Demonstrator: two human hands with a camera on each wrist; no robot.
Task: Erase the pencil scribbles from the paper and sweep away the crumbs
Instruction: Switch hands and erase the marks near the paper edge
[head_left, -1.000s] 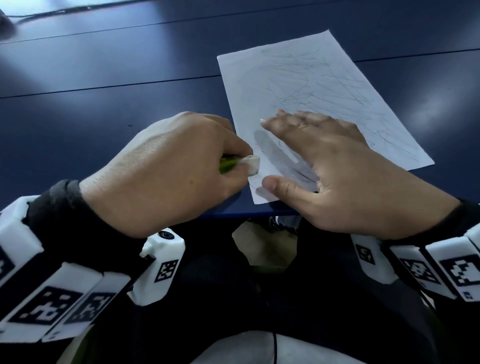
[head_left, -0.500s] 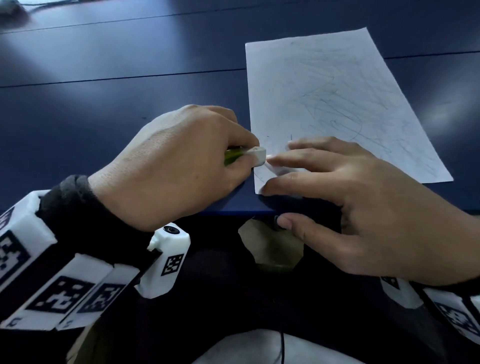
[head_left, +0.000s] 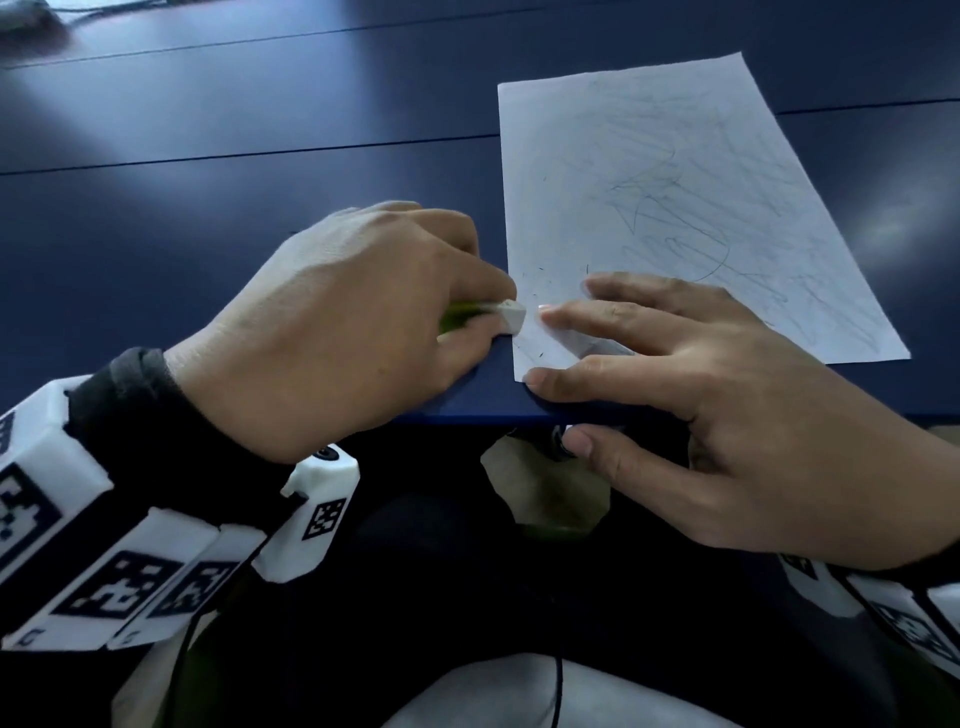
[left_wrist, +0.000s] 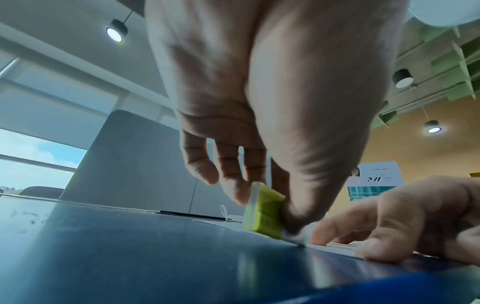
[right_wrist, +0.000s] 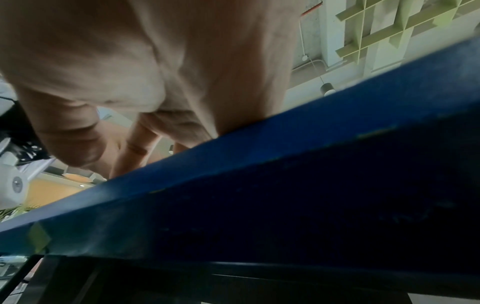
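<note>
Head: While your left hand (head_left: 332, 332) pinches the eraser (head_left: 506, 317) at the paper (head_left: 675, 208) edge, your right hand (head_left: 727, 415) presses straight fingers (head_left: 597, 317) on its near corner, on the worktop (head_left: 208, 156).
Left wrist: your thumb and fingers clamp the green-sleeved eraser.
Right wrist: your palm over the worktop edge; fingers mostly hidden.

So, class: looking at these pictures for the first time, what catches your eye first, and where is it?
A white sheet of paper covered in faint pencil scribbles lies on the dark blue table. At its near left corner, the left hand pinches a green-sleeved eraser, while the right hand holds the sheet flat.
</note>
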